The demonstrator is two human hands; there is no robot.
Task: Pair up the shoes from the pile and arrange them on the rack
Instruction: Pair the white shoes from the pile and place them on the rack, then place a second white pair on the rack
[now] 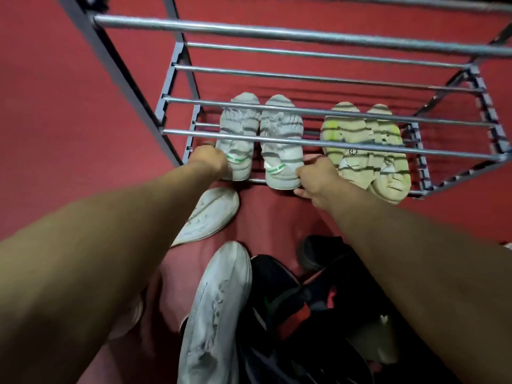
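A grey metal shoe rack [277, 33] stands on the red floor, seen from above. On its lowest tier rest two white sneakers with green heel marks, the left one [238, 134] and the right one [281, 139]. My left hand [209, 160] grips the heel of the left sneaker. My right hand [315, 176] grips the heel of the right sneaker. A beige and yellow pair [365, 145] sits to their right on the same tier.
Loose shoes lie on the floor in front of the rack: a white sneaker [206, 214] under my left forearm, a long white sneaker [213, 311], and a heap of black shoes [304, 300] with red and green details.
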